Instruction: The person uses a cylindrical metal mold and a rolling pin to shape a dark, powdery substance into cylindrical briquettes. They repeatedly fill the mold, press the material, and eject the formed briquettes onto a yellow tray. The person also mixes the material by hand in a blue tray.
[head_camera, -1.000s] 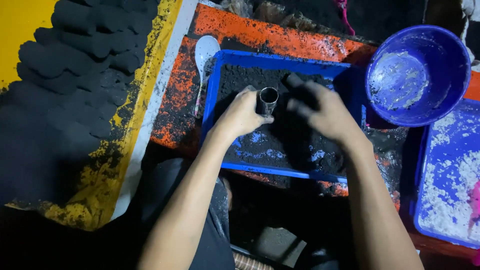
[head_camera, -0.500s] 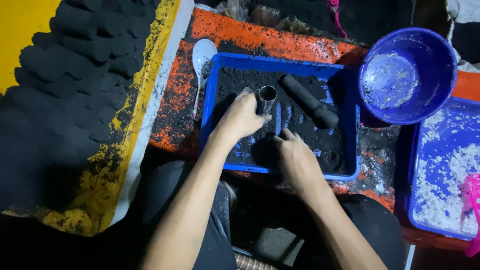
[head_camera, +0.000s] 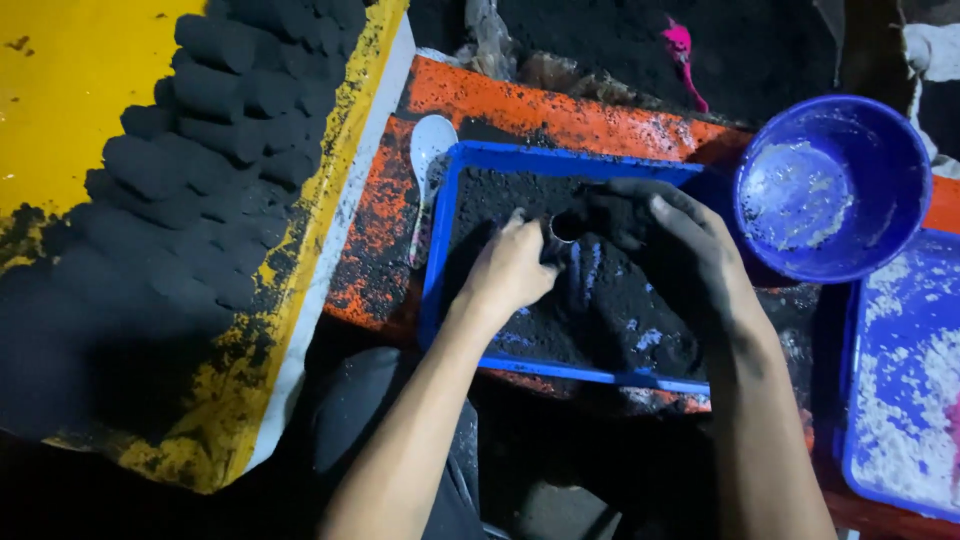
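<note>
My left hand (head_camera: 512, 270) grips a small metal tube (head_camera: 563, 229) that stands upright in black powder inside a blue rectangular tray (head_camera: 440, 240). My right hand (head_camera: 680, 245), coated in black powder, hovers cupped over the tube's open top with a heap of the powder in its fingers. The powder covers most of the tray's floor.
Several black pressed cylinders (head_camera: 200, 150) lie in rows on a yellow sheet (head_camera: 60, 90) at the left. A white spoon (head_camera: 430, 150) rests beside the tray on an orange board (head_camera: 540, 105). A round blue bowl (head_camera: 830, 185) and another blue tray (head_camera: 900, 380) with white powder stand right.
My right hand has come up from the tray's near edge to the tube's mouth with powder. The black rod seen in the tray half a second ago is now hidden. My left hand has stayed put.
</note>
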